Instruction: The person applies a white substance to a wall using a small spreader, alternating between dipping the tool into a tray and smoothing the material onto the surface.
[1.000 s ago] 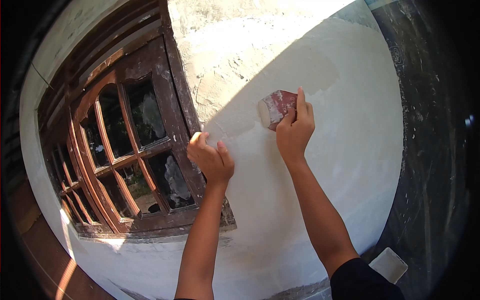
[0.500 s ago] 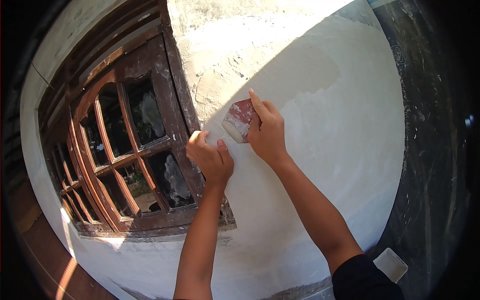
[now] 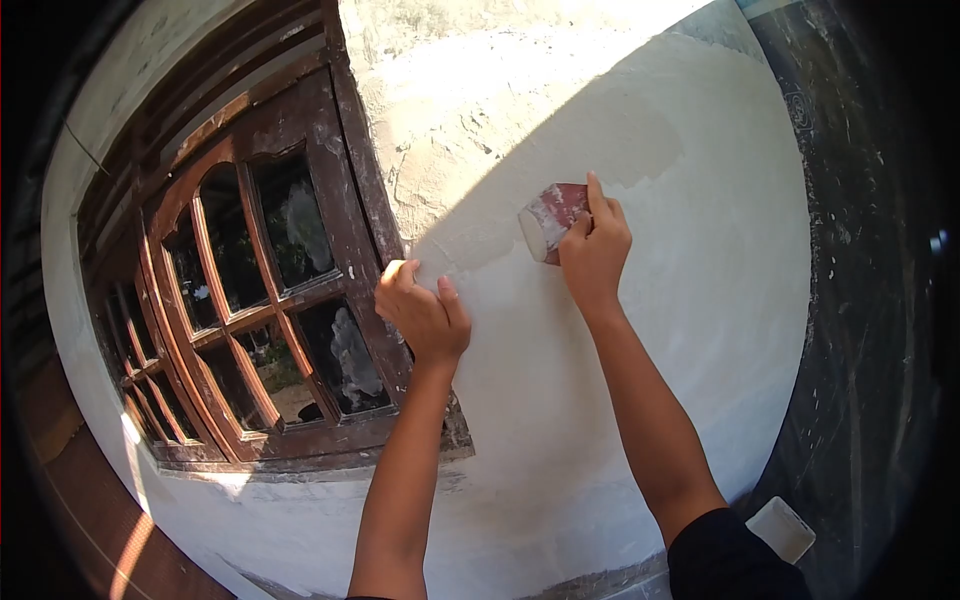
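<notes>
My right hand [image 3: 597,255] grips a reddish flexible putty scraper [image 3: 565,205], its face smeared white and a thick band of pale putty [image 3: 533,235] along its left edge. The scraper is held at the wall [image 3: 640,300], over a damp-looking grey patch of skim coat [image 3: 600,150]. Beside the window frame [image 3: 370,215], my left hand [image 3: 425,315] has its fingertips bent at the frame's edge and its thumb apart. Nothing shows in that hand.
Brown wooden window sashes [image 3: 250,300] with glass panes fill the left side. Above, sunlit plaster [image 3: 430,130] looks rough and cracked. A dark, white-spattered surface [image 3: 860,300] borders the wall at right. Low on the right lies a whitish tray-like container [image 3: 782,530].
My right hand has moved right and slightly up along the wall with the scraper, away from the window. My left hand has stayed nearly in place.
</notes>
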Demonstrator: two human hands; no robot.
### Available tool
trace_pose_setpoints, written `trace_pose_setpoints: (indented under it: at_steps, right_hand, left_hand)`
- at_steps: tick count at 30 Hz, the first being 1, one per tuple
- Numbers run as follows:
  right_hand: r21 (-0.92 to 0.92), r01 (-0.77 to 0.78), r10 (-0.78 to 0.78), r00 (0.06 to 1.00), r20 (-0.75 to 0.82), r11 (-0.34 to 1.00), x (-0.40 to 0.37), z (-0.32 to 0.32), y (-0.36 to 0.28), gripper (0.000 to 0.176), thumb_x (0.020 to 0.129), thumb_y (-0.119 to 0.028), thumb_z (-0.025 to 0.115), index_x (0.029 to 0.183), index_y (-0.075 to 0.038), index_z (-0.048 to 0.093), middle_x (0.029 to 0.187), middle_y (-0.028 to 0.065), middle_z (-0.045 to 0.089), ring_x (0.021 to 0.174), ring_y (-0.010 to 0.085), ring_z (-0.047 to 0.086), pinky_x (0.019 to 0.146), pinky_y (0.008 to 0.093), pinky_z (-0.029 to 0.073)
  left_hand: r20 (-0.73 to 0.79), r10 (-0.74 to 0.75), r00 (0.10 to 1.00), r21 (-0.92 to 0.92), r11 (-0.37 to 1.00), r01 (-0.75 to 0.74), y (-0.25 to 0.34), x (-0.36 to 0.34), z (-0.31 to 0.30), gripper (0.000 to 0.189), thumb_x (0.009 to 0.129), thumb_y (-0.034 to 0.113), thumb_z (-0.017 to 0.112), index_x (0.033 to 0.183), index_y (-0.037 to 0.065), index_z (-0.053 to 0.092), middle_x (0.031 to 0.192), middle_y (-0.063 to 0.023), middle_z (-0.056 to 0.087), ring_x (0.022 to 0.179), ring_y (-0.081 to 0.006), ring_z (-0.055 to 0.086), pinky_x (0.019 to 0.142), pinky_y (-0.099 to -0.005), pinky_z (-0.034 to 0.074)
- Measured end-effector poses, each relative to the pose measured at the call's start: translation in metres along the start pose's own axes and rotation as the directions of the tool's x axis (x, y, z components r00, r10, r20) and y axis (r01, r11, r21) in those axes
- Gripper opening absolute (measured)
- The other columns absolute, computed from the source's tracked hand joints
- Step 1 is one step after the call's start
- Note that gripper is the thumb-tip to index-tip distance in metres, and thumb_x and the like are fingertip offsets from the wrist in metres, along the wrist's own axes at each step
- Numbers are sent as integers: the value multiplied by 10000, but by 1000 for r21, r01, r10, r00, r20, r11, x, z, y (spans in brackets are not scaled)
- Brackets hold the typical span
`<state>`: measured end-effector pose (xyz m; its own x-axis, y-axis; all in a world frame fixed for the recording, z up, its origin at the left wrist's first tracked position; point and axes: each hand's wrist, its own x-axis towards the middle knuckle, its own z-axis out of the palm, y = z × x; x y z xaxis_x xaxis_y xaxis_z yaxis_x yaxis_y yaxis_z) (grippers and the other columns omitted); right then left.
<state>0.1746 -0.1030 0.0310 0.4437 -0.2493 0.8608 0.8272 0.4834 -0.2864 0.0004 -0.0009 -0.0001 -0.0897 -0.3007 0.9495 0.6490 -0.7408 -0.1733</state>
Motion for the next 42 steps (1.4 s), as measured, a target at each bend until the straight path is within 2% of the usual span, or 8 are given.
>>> trace_pose_setpoints:
  at_steps: [10,16,19,22,28,32,39,42]
  right_hand:
    - [123,86,-105,982,159,989,-12,35,-27,494,800,86,516,1294,73,537,927,216,588,790,349,602,720,407,489]
    - [-43,98,-104,980,-170,994,9,-9,-16,466,849,120,484,1309,63,530,918,162,583,749,279,600,656,360,487]
    - [228,274,-297,952,74,934,-13,25,-38,474,838,93,520,1310,51,534,884,194,584,740,333,590,684,402,483]
    - [151,191,-217,960,179,970,-16,31,-24,477,823,93,521,1297,51,549,913,202,598,788,339,608,713,391,494]
    - [43,-36,40,992,-116,998,11,-16,-11,494,810,97,520,1300,48,548,903,197,597,780,324,604,725,377,498]
    - [250,162,-220,948,228,955,-8,8,-20,498,795,112,519,1283,32,569,905,196,595,781,323,605,724,381,492]
    - [6,10,-9,992,-124,1000,22,-21,-3,486,816,111,496,1290,29,566,898,169,595,770,295,603,723,380,493]
    - [224,178,-220,959,179,958,0,3,-21,473,827,98,499,1283,3,578,877,182,598,750,301,595,733,383,496]
  left_hand:
    - [-50,-2,999,-40,999,0,-3,-3,4,397,920,250,468,1214,-9,405,1141,-210,457,1045,-365,432,887,-492,306]
    - [-79,26,997,-33,999,-29,-1,-1,5,385,915,232,480,1203,-12,404,1145,-216,448,1033,-370,431,901,-494,311]
    - [-75,17,997,-54,998,-21,-3,-2,4,386,912,234,479,1202,-9,404,1148,-216,446,1041,-368,430,905,-493,312]
    - [-63,5,998,-58,998,-9,-2,-2,3,386,916,235,477,1204,-10,402,1149,-214,445,1051,-366,428,907,-492,311]
    - [-58,9,998,-37,999,-11,-1,-2,4,382,915,219,472,1201,-22,399,1161,-217,439,1069,-367,420,922,-485,305]
    - [-41,-7,999,-26,1000,6,-2,-2,3,388,907,237,474,1203,-5,408,1163,-204,454,1059,-361,430,903,-481,309]
    - [-60,20,998,-14,1000,-20,0,-2,5,384,911,236,480,1201,-5,410,1159,-209,461,1058,-366,437,902,-488,306]
    - [-44,9,999,-5,1000,-9,0,-2,3,383,899,228,486,1198,0,411,1157,-206,460,1067,-366,438,908,-483,304]
